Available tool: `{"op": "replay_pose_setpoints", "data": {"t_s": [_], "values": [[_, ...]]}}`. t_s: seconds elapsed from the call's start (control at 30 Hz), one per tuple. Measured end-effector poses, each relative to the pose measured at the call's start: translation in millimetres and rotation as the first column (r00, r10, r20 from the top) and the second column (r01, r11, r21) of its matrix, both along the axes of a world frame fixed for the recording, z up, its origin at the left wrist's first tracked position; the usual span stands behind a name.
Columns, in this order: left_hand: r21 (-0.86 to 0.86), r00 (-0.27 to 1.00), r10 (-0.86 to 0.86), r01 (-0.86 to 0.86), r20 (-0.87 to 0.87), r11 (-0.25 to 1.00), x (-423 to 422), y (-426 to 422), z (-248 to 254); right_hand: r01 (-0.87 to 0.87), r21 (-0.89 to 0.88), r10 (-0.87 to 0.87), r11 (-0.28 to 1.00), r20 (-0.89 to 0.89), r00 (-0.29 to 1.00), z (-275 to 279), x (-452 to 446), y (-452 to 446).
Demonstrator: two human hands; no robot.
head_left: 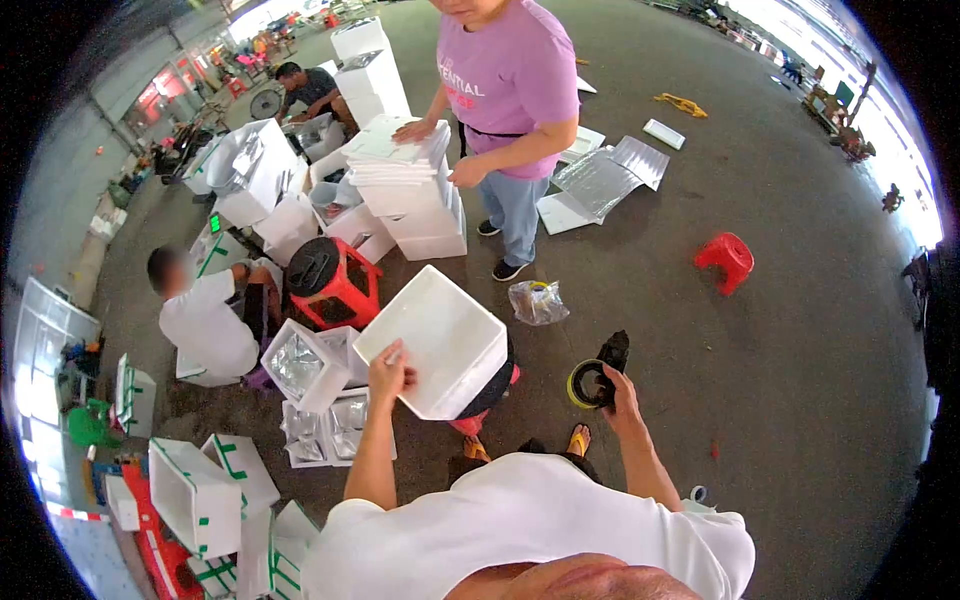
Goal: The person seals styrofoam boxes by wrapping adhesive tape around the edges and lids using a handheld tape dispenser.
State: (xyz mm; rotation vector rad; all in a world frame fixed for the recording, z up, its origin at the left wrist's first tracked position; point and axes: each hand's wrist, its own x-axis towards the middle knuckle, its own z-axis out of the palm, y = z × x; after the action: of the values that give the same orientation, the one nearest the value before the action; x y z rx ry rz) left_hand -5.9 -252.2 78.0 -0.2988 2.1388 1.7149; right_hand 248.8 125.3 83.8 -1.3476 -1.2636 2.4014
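A white foam box point(445, 335) stands tilted in front of me, its open side toward me. My left hand point(392, 376) is closed on its left wall, fingers bent over the rim. Beneath the box shows part of a red stool with a black top point(492, 388). Off to the right, my right hand point(622, 402) grips a black tape dispenser point(615, 350) carrying a roll of yellowish tape point(577, 384). The dispenser is apart from the box.
A person in a pink shirt point(510, 70) stands ahead beside stacked foam lids point(395, 150). Another in white point(205, 325) sits at left. Foil-lined boxes point(300, 365), a red-black stool point(330, 283), a plastic bag point(538, 302), a red stool point(727, 260) and green-taped boxes point(200, 500) surround me.
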Motion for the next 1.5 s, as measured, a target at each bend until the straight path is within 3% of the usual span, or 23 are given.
{"op": "replay_pose_setpoints", "data": {"t_s": [0.07, 0.13, 0.2, 0.27, 0.3, 0.33, 0.4, 0.47, 0.53, 0.6, 0.63, 0.67, 0.73, 0.8, 0.87, 0.93, 1.0, 1.13, 1.2, 1.4, 1.43, 1.47, 1.5], "values": [[-0.11, 0.996, -0.058, 0.05, -0.072, 0.993, -10, 2, 3, 0.003, -0.091, -0.008, 0.996, -0.047, 0.999, -67, 6, 44], [-0.63, 0.853, -0.299, -0.044, -0.428, 0.776, -17, 25, 26, 0.013, -0.084, -0.011, 0.996, 0.024, 1.0, -70, 18, 61], [-0.538, 0.817, -0.247, -0.091, -0.522, 0.838, -29, 81, 61, 0.016, -0.1, -0.008, 0.995, 0.081, 0.997, -38, 27, 74], [-0.617, 0.657, -0.421, -0.086, -0.625, 0.782, -76, 115, 45, -0.002, -0.126, 0.008, 0.992, 0.051, 0.999, -30, 30, 83], [-0.685, 0.629, -0.484, -0.108, -0.608, 0.72, -97, 127, 32, -0.05, -0.091, 0.055, 0.995, 0.049, 0.997, -100, 36, 103], [-0.743, 0.605, -0.541, -0.13, -0.584, 0.657, -110, 139, 20, -0.052, -0.106, 0.058, 0.993, 0.056, 0.997, -104, 37, 102], [-0.924, 0.772, -0.583, -0.016, -0.254, 0.382, -109, 158, -1, 0.056, -0.112, -0.056, 0.992, 0.008, 0.998, -99, 41, 105], [-0.917, 0.721, -0.606, -0.105, -0.336, 0.384, -101, 154, -23, 0.003, -0.054, 0.002, 0.999, 0.094, 0.996, -81, 33, 105], [-0.913, 0.708, -0.64, -0.019, -0.299, 0.407, -112, 149, -30, 0.004, -0.048, -0.006, 0.999, -0.047, 0.999, -96, 34, 103], [-0.862, 0.575, -0.697, -0.029, -0.428, 0.505, -120, 142, -43, -0.041, -0.123, 0.034, 0.992, -0.058, 0.998, -87, 29, 97], [-0.842, 0.51, -0.734, 0.036, -0.448, 0.538, -118, 145, -39, 0.01, -0.156, 0.004, 0.988, 0.092, 0.996, -109, 27, 93], [-0.875, 0.433, -0.777, -0.057, -0.456, 0.481, -111, 147, -44, -0.023, -0.232, 0.041, 0.973, 0.074, 0.996, -125, 24, 91], [-0.926, 0.403, -0.848, 0.007, -0.344, 0.379, -104, 155, -35, 0.043, -0.178, -0.005, 0.983, 0.207, 0.978, -43, -16, 65], [-0.931, 0.316, -0.9, 0.11, -0.3, 0.349, -91, 162, -17, -0.186, -0.151, 0.196, 0.971, 0.055, 0.979, -162, -25, 75], [-0.94, 0.252, -0.936, 0.176, -0.245, 0.293, -86, 161, -9, -0.114, -0.3, 0.109, 0.947, -0.033, 0.993, -128, -62, 65], [-0.942, 0.186, -0.96, 0.227, -0.209, 0.249, -85, 165, 0, -0.096, -0.384, 0.08, 0.918, -0.057, 0.995, -187, -92, 53], [-0.947, 0.113, -0.985, 0.279, -0.129, 0.156, -78, 167, 3, -0.117, -0.398, 0.108, 0.91, -0.045, 0.993, -187, -117, 43], [-0.928, 0.04, -0.989, 0.342, -0.144, 0.149, -76, 169, 2, -0.292, -0.392, 0.268, 0.873, -0.115, 0.956, -246, -155, 35], [-0.92, 0.034, -0.99, 0.366, -0.135, 0.138, -78, 170, 1, -0.298, -0.433, 0.242, 0.851, -0.179, 0.954, -264, -164, 33], [-0.928, 0.004, -0.988, 0.342, -0.156, 0.148, -82, 170, -3, -0.346, -0.586, 0.329, 0.733, -0.141, 0.934, -275, -184, 45], [-0.93, 0.014, -0.989, 0.339, -0.144, 0.14, -81, 170, -2, -0.4, -0.45, 0.331, 0.798, -0.228, 0.916, -278, -186, 45], [-0.926, 0.014, -0.99, 0.352, -0.143, 0.139, -82, 171, -2, -0.407, -0.458, 0.334, 0.79, -0.235, 0.913, -283, -192, 45], [-0.921, 0.011, -0.99, 0.366, -0.141, 0.136, -84, 171, -2, -0.493, -0.224, 0.459, 0.841, -0.188, 0.868, -293, -202, 49]]}}
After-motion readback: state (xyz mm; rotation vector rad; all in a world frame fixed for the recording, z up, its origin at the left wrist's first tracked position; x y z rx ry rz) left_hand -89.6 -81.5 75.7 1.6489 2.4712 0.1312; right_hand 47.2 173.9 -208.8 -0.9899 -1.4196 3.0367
